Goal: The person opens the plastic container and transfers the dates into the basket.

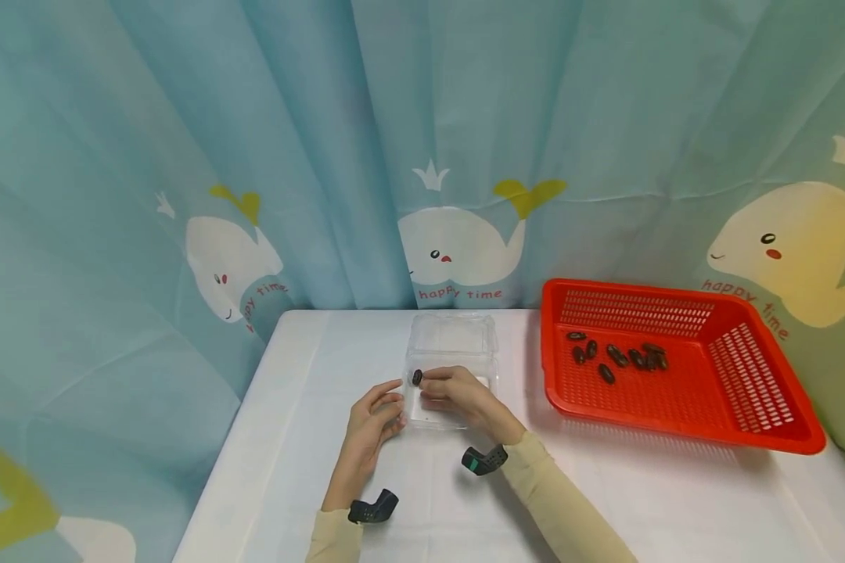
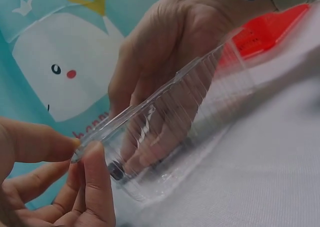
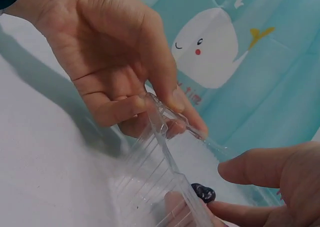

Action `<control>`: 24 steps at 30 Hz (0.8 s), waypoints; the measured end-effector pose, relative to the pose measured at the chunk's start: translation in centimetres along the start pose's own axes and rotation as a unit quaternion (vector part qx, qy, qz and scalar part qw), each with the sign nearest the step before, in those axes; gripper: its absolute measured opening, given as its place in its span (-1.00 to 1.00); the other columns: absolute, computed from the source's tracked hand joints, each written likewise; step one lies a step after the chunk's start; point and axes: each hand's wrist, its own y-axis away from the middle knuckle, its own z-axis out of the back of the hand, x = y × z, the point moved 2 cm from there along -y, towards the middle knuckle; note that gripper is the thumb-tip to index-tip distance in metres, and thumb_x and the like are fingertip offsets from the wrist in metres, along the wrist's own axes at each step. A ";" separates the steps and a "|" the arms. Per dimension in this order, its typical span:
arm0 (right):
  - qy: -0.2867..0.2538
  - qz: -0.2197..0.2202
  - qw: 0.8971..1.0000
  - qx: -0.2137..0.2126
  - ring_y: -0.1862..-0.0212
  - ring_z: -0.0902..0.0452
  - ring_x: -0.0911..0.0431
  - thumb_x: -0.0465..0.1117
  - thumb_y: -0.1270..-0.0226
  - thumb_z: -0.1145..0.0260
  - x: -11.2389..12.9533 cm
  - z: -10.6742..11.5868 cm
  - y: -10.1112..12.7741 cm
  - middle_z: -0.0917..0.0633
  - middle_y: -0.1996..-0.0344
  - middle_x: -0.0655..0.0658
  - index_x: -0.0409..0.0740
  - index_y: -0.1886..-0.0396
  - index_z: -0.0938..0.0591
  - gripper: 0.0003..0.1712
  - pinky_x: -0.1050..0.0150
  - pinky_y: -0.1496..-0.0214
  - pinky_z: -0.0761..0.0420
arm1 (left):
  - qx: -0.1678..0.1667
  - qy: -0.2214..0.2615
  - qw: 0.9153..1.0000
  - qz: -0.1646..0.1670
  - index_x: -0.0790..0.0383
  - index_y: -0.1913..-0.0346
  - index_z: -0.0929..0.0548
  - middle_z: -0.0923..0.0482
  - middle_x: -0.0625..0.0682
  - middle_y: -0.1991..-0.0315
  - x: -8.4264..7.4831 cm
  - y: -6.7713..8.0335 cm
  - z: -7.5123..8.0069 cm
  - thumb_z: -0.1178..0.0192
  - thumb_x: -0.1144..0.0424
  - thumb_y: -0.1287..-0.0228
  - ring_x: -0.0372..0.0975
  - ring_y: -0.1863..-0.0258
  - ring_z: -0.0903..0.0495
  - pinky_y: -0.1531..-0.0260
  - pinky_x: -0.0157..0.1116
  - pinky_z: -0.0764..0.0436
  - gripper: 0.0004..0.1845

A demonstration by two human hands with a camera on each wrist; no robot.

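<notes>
A clear plastic clamshell box (image 1: pixel 426 422) sits on the white table, its lid (image 1: pixel 451 332) folded back away from me. At the box's left edge my left hand (image 1: pixel 369 426) pinches the rim between thumb and fingers. My right hand (image 1: pixel 465 395) reaches down inside the box from the right. Right at its fingertips is a dark, shiny, wrinkled date (image 3: pixel 204 192), near the left wall. One finger touches that date while the thumb stands apart from it. Through the ribbed wall the date (image 2: pixel 116 170) also shows in the left wrist view.
To the right stands a red slotted basket (image 1: pixel 676 426), with several more dates (image 1: pixel 616 356) lying on its floor. A blue curtain (image 1: pixel 310 156) printed with whales hangs behind the white table (image 1: pixel 303 367). Both wrists wear dark bands.
</notes>
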 end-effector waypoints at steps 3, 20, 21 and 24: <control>0.004 0.001 1.000 0.002 -0.04 -0.68 0.03 -0.36 -0.50 -0.21 -0.1 0.0 -0.2 -0.61 -0.24 -0.42 -0.54 -0.31 -0.51 -0.52 0.07 -0.29 -0.69 | 0.004 0.001 1.000 -0.006 0.38 -0.39 -0.51 -0.51 0.00 0.07 -0.1 0.1 0.1 -0.20 0.48 -0.38 -0.31 0.28 -0.58 0.29 -0.43 -0.69 -0.48; 0.078 -0.034 0.996 -0.033 0.32 -0.63 0.14 -0.22 -0.43 -0.37 0.5 -1.6 -1.5 -0.68 0.29 -0.09 -0.34 -0.02 -0.61 -0.69 0.33 0.26 -0.75 | 0.004 0.015 1.000 -0.006 0.43 -0.34 -0.49 -0.51 0.01 0.09 0.0 0.6 0.5 -0.24 0.49 -0.32 -0.27 0.25 -0.60 0.24 -0.36 -0.76 -0.48; 0.082 -0.039 0.995 -0.037 0.35 -0.63 0.15 -0.22 -0.43 -0.38 0.6 -1.6 -1.6 -0.67 0.32 -0.08 -0.32 0.01 -0.62 -0.72 0.35 0.29 -0.74 | 0.004 0.015 1.000 -0.005 0.42 -0.34 -0.49 -0.51 0.01 0.09 0.1 0.6 0.5 -0.24 0.49 -0.32 -0.27 0.24 -0.60 0.23 -0.35 -0.76 -0.48; 0.092 -0.044 0.994 -0.043 0.42 -0.60 0.17 -0.23 -0.42 -0.39 0.6 -1.7 -1.7 -0.63 0.38 -0.07 -0.29 0.09 -0.63 -0.78 0.37 0.36 -0.70 | 0.006 0.015 1.000 -0.004 0.41 -0.35 -0.48 -0.50 0.00 0.09 0.2 0.5 0.4 -0.24 0.49 -0.34 -0.28 0.21 -0.58 0.22 -0.35 -0.76 -0.49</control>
